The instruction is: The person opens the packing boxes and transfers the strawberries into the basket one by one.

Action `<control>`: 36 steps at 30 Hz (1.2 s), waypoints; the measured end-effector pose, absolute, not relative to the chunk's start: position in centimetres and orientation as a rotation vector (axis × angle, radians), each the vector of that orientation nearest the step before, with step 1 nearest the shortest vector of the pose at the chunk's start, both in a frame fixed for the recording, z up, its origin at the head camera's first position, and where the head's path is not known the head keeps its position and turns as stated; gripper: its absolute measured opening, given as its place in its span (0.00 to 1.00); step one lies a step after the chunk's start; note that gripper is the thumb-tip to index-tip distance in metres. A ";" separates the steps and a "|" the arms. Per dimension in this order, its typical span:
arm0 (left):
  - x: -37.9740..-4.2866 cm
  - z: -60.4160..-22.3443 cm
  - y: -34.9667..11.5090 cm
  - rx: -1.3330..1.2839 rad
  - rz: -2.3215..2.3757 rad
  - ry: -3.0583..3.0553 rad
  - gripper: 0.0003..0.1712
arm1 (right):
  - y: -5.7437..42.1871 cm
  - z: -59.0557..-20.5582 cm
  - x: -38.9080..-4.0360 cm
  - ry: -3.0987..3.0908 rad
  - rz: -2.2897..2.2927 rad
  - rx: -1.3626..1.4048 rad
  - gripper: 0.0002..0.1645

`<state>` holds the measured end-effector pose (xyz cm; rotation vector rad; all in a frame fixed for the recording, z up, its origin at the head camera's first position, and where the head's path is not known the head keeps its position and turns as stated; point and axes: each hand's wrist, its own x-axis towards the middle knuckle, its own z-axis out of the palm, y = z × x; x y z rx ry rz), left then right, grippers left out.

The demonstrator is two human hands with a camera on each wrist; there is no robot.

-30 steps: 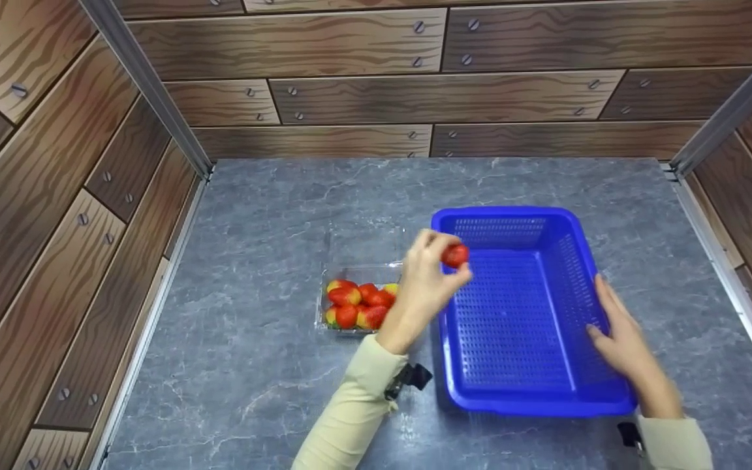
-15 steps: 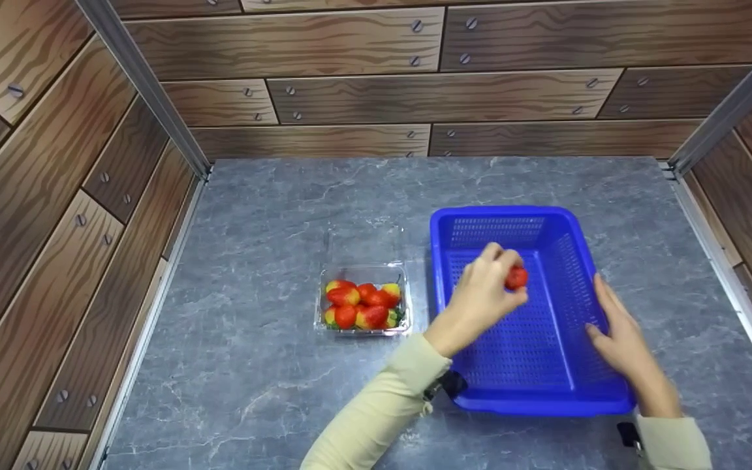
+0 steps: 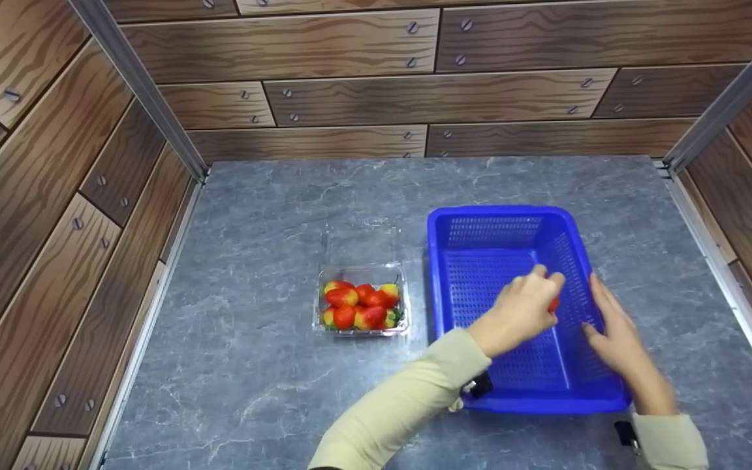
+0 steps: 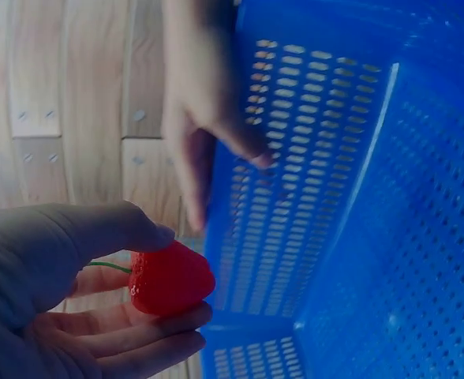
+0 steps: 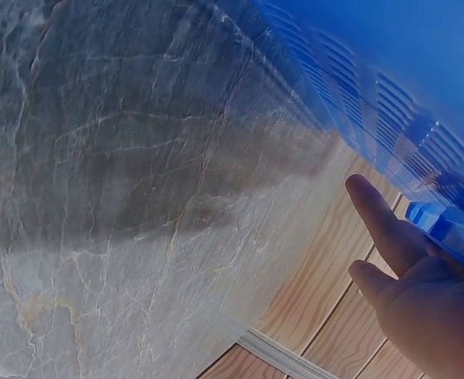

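Observation:
Over the inside of a blue perforated basket (image 3: 500, 211), my left hand (image 3: 518, 312) pinches a red strawberry (image 4: 173, 280) between thumb and fingers. A thin green stem trails from the strawberry toward the palm. My right hand (image 3: 627, 349) holds the basket's right side wall, its thumb inside the rim and its fingers along the outside. Left of the basket stands a clear plastic box (image 3: 328, 331) with its lid (image 3: 363, 243) folded back. Several red and yellow strawberries (image 3: 371, 317) lie in it.
A grey marbled tabletop (image 3: 232, 261) carries the box and the basket. Wood-patterned walls (image 3: 350, 101) with metal corner posts enclose it at the back and both sides.
My left hand has carried the strawberry rightward from the basket's left rim to near its right wall. My right hand has stayed on the basket, and the box has not moved.

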<state>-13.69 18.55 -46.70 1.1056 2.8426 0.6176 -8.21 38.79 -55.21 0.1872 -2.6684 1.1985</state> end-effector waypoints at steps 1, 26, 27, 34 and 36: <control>-13.6 -46.9 18.9 1.115 0.587 2.835 0.18 | 38.8 -55.3 -8.2 -2.665 1.190 0.191 0.53; -14.2 -53.9 23.4 1.077 0.212 2.691 0.13 | 38.8 -55.5 -8.1 -2.659 1.179 0.190 0.53; -14.2 -54.0 23.4 1.069 0.208 2.688 0.13 | 38.7 -55.5 -8.1 -2.658 1.181 0.187 0.53; -14.4 -54.4 23.3 1.065 0.201 2.682 0.13 | 38.8 -55.3 -8.1 -2.654 1.193 0.187 0.52; -14.4 -54.3 23.4 1.068 0.198 2.680 0.13 | 38.8 -55.3 -8.1 -2.655 1.197 0.181 0.52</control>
